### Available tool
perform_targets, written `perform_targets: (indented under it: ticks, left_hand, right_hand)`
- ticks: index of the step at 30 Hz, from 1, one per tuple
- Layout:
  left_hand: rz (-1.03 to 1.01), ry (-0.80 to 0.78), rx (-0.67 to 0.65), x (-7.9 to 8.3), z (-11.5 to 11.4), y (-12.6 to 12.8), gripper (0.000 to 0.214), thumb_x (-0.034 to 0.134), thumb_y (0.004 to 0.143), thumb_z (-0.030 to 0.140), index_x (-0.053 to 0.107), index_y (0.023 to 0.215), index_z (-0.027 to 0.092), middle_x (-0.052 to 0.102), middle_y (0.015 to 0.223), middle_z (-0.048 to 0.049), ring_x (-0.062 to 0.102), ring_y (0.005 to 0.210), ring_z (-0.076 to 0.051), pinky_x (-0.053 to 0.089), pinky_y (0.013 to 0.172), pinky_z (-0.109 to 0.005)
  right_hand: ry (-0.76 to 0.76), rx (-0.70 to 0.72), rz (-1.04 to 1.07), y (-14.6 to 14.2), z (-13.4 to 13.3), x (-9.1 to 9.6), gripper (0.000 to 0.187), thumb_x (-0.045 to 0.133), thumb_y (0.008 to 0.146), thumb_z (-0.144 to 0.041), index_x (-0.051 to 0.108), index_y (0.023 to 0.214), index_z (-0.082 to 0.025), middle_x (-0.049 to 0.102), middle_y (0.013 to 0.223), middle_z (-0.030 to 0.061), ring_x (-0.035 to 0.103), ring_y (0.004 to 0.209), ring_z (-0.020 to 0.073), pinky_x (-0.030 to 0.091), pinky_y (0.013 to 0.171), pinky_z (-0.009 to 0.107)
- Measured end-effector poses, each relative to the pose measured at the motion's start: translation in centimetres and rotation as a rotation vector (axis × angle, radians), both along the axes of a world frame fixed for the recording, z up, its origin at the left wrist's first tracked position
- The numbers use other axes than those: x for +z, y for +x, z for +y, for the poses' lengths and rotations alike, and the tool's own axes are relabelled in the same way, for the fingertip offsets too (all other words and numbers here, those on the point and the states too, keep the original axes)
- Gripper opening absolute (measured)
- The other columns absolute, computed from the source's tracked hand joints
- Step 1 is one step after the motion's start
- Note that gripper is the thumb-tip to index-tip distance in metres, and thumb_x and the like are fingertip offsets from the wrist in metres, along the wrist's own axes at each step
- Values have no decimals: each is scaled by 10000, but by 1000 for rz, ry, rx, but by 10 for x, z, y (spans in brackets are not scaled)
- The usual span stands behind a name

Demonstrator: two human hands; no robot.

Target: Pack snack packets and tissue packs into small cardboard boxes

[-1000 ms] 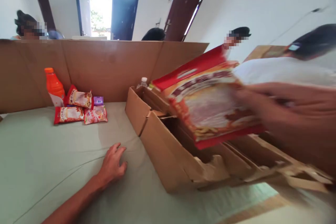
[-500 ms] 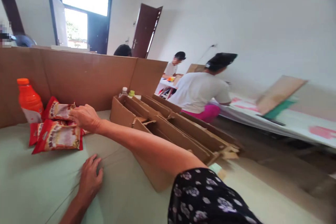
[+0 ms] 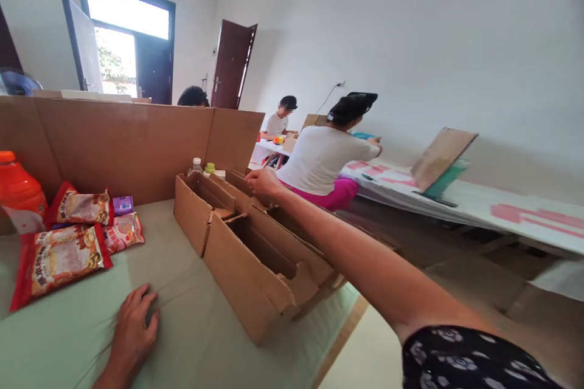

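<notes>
My left hand point(image 3: 135, 328) rests palm down on the pale green table cover, fingers loosely spread and nothing seen in them. Over the far part of the brown cardboard boxes point(image 3: 249, 279) is my right hand point(image 3: 263, 183), its fingers bent and drawn together. Whatever they may hold is hidden. To the left lie red-edged snack packets point(image 3: 64, 258), a pink-and-white packet point(image 3: 123, 232) and a small purple pack point(image 3: 122, 205). An orange bottle point(image 3: 20, 185) stands behind them at the left edge.
A tall cardboard panel point(image 3: 123, 146) closes off the table's back. Behind the boxes stand a clear bottle point(image 3: 196, 166) and a green-capped item point(image 3: 209, 168). A co-worker in a white shirt point(image 3: 314, 158) sits beyond, by a long white table point(image 3: 474, 197).
My right hand has gone from the snack packets rightward to above the boxes. My left hand stays on the table. The view has turned right, and the co-worker's arm has risen.
</notes>
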State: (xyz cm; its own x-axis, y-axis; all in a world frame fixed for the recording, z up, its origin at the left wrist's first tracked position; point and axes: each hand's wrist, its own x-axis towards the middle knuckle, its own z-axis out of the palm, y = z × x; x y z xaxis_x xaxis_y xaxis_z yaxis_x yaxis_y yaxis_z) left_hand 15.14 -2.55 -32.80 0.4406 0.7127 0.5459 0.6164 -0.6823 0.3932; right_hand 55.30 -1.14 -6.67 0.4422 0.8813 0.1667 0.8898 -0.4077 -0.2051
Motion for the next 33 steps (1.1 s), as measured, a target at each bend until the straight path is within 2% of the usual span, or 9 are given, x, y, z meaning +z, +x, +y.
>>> perform_targets:
  ticks: [2, 6, 10, 13, 22, 33]
  left_hand:
    - [29, 34, 0, -1, 1, -1, 330, 510, 811, 207, 756, 1029, 185, 729, 1179, -142, 685, 1083, -311, 576, 925, -517]
    - [86, 122, 0, -4, 3, -5, 309, 515, 835, 229, 753, 1032, 219, 734, 1177, -117, 690, 1073, -295, 593, 896, -490]
    - [98, 185, -32, -2, 6, -7, 287, 519, 863, 265, 750, 1030, 230, 743, 1162, -111, 704, 1053, -291, 611, 856, -465]
    - [92, 198, -42, 0, 5, -6, 281, 514, 872, 272, 748, 1024, 236, 745, 1158, -108, 710, 1043, -292, 616, 841, -458]
    - [72, 150, -40, -5, 4, -4, 271, 530, 852, 237, 749, 1010, 252, 742, 1162, -92, 695, 1073, -286, 603, 886, -462]
    - [70, 71, -21, 2, -5, 0, 276, 534, 821, 199, 755, 984, 228, 743, 1150, -117, 697, 1062, -305, 599, 890, -504]
  right_hand:
    - [-88, -12, 30, 16, 9, -14, 315, 631, 966, -376, 638, 1196, -159, 657, 1190, 73, 664, 1002, 215, 579, 851, 403]
    - [-230, 14, 58, 29, 34, -35, 346, 637, 961, -372, 623, 1236, -161, 637, 1240, 82, 651, 1050, 235, 572, 876, 422]
    - [-321, 14, 42, 34, 54, -46, 359, 639, 961, -369, 610, 1259, -172, 625, 1266, 92, 643, 1080, 237, 563, 900, 436]
    - [-334, -12, 0, 34, 61, -50, 356, 625, 970, -366, 602, 1271, -178, 616, 1286, 98, 636, 1095, 234, 555, 920, 454]
    - [-259, -109, -97, 30, 54, -39, 362, 629, 967, -371, 607, 1263, -162, 620, 1278, 107, 637, 1096, 237, 553, 923, 451]
    - [-220, -41, -117, 6, 52, -17, 325, 628, 969, -366, 625, 1227, -168, 639, 1241, 93, 647, 1071, 225, 560, 906, 434]
